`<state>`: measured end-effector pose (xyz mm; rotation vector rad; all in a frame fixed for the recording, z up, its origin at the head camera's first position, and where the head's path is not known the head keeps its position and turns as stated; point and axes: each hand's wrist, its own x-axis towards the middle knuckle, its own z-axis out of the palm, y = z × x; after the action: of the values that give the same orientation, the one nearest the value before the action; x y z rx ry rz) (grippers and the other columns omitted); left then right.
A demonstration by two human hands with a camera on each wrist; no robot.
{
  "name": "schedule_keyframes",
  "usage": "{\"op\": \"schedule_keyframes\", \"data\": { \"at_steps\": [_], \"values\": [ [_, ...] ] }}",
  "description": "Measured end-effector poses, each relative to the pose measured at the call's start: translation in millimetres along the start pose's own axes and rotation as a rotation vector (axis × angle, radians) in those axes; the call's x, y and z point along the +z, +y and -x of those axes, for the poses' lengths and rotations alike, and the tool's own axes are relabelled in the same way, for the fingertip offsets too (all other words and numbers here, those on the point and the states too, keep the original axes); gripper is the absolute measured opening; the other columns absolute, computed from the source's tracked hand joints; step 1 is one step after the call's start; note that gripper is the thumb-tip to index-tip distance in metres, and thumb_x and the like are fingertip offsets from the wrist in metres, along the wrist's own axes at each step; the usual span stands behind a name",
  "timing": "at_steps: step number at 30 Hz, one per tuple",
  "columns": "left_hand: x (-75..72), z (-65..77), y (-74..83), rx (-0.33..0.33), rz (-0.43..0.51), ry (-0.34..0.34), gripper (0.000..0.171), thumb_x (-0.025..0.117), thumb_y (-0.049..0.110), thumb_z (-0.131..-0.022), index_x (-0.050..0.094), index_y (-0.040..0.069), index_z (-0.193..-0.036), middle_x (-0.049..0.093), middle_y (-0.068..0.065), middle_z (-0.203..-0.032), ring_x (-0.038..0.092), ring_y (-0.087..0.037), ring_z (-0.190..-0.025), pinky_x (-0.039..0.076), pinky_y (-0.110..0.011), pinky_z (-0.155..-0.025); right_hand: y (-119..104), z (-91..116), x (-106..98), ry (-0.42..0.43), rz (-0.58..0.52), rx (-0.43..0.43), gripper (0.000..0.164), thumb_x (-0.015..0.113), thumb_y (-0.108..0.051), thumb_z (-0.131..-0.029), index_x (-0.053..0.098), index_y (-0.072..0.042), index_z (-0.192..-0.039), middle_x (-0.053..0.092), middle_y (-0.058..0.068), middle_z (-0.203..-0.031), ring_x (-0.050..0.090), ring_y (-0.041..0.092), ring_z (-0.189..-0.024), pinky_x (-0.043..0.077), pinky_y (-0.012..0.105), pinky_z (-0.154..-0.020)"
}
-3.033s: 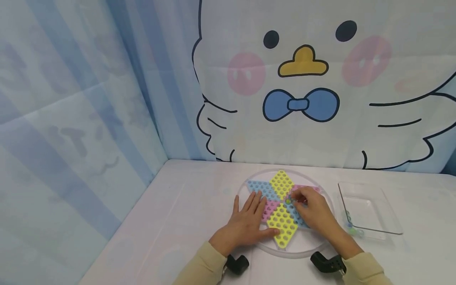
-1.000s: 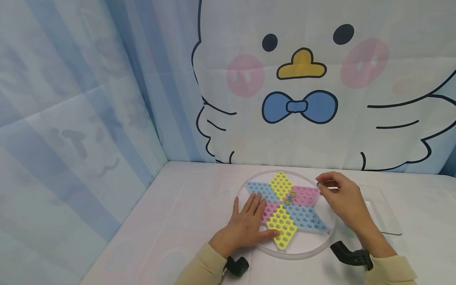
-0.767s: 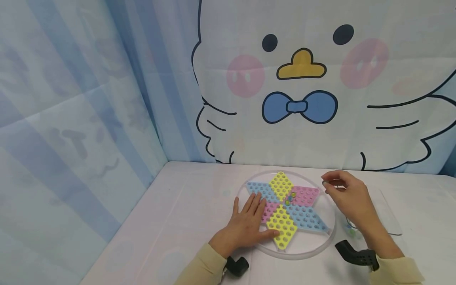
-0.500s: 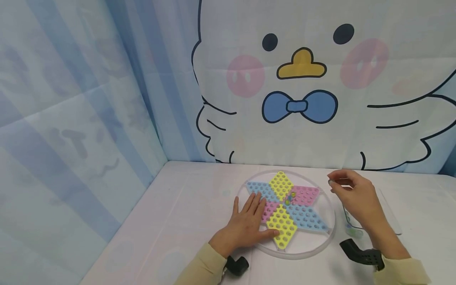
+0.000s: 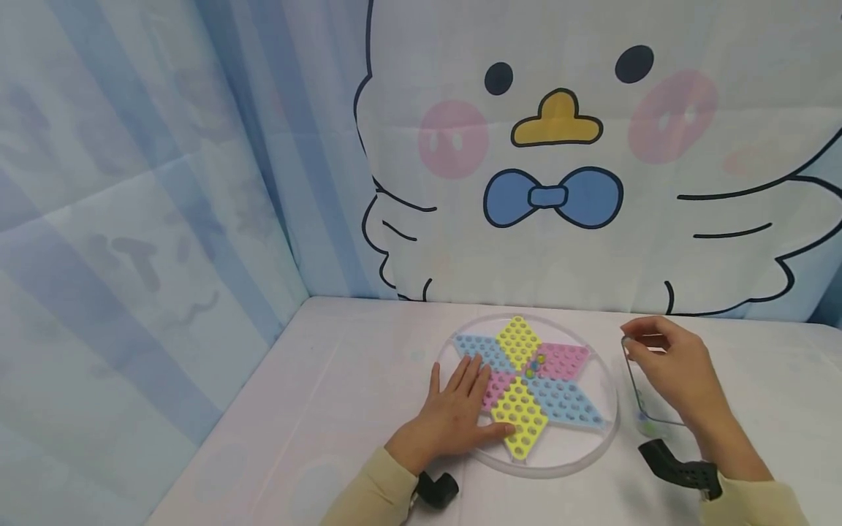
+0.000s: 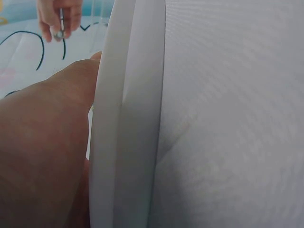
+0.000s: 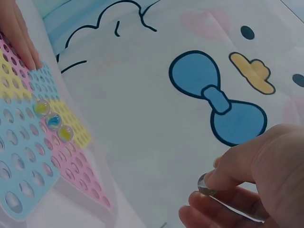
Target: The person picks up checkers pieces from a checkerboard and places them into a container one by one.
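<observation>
My left hand (image 5: 454,416) rests with spread fingers on a round Chinese checkers board (image 5: 566,402), whose star has yellow, blue and pink points full of holes. My right hand (image 5: 677,365) is in the air at the back left corner of a clear plastic tray (image 5: 634,383). Between thumb and fingertips it pinches a small clear, greyish marble (image 7: 205,184). Near the middle of the star, three marbles sit in a row: a yellow one (image 7: 42,107), a blue one (image 7: 53,120) and another yellow one (image 7: 65,133). The right hand and forearm hide much of the tray.
A few blue and green marbles (image 5: 646,424) show through the tray's front left corner. Black wrist devices (image 5: 437,491) stick out beside both sleeves. Behind the white table (image 5: 316,380) hangs a curtain (image 5: 447,241) with a cartoon face and blue bow tie.
From over the middle of the star, my right hand has moved right to the tray's edge with a marble in its fingertips, uncovering the three marbles. My left hand stays put.
</observation>
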<state>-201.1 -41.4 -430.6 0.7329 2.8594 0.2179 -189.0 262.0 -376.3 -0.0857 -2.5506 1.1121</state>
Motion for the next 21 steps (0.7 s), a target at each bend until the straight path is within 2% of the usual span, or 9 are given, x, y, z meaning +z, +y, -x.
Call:
{"op": "schedule_keyframes", "data": {
  "at_steps": [4,8,11,13,18,21],
  "values": [
    [0.1,0.5,-0.2,0.003,0.010,-0.007,0.101,0.037,0.081,-0.088,0.008,0.018,-0.161,-0.002,-0.002,-0.169,-0.004,-0.020,-0.157,-0.003,-0.062,-0.121,5,-1,0,-0.022,0.025,0.041,0.032,0.055,-0.021,-0.101,0.059,-0.001,-0.125,0.060,0.026,-0.122,0.058,0.040,-0.108,0.042,0.005,-0.067],
    [-0.4,0.4,-0.3,-0.003,0.007,-0.008,0.101,0.036,0.082,-0.088,0.008,0.019,-0.161,-0.002,-0.001,-0.169,-0.004,-0.020,-0.156,-0.003,-0.062,-0.121,9,-2,-1,-0.043,0.044,0.061,0.031,0.054,-0.019,-0.100,0.059,0.000,-0.124,0.059,0.026,-0.122,0.059,0.040,-0.107,0.054,0.032,-0.075],
    [-0.4,0.0,-0.6,-0.003,0.003,-0.006,0.100,0.035,0.081,-0.088,0.008,0.019,-0.161,-0.002,-0.002,-0.169,-0.004,-0.020,-0.156,-0.003,-0.062,-0.121,13,-2,-2,-0.062,0.060,0.072,0.031,0.054,-0.018,-0.100,0.059,0.001,-0.124,0.058,0.027,-0.121,0.063,0.040,-0.102,0.056,0.049,-0.078],
    [-0.5,0.0,-0.6,0.001,0.005,-0.006,0.100,0.036,0.081,-0.088,0.008,0.018,-0.161,-0.002,-0.002,-0.169,-0.004,-0.020,-0.156,-0.003,-0.062,-0.121,15,-2,-2,-0.077,0.074,0.088,0.031,0.055,-0.017,-0.099,0.059,0.001,-0.123,0.059,0.027,-0.119,0.065,0.038,-0.098,0.056,0.048,-0.077],
    [0.0,-0.2,-0.7,0.010,0.009,-0.005,0.100,0.037,0.080,-0.089,0.009,0.018,-0.161,-0.001,-0.003,-0.169,-0.004,-0.021,-0.156,-0.003,-0.063,-0.121,21,-3,-4,-0.121,0.098,0.129,0.030,0.056,-0.016,-0.097,0.059,0.001,-0.122,0.061,0.026,-0.116,0.065,0.033,-0.094,0.053,0.038,-0.071],
    [0.3,-0.5,-0.5,0.010,0.005,0.001,0.100,0.037,0.080,-0.089,0.009,0.018,-0.161,0.000,-0.003,-0.169,-0.003,-0.021,-0.157,-0.002,-0.062,-0.121,24,-4,-6,-0.145,0.102,0.138,0.030,0.055,-0.015,-0.097,0.059,0.001,-0.122,0.062,0.026,-0.115,0.064,0.034,-0.094,0.052,0.038,-0.071]
  ]
}}
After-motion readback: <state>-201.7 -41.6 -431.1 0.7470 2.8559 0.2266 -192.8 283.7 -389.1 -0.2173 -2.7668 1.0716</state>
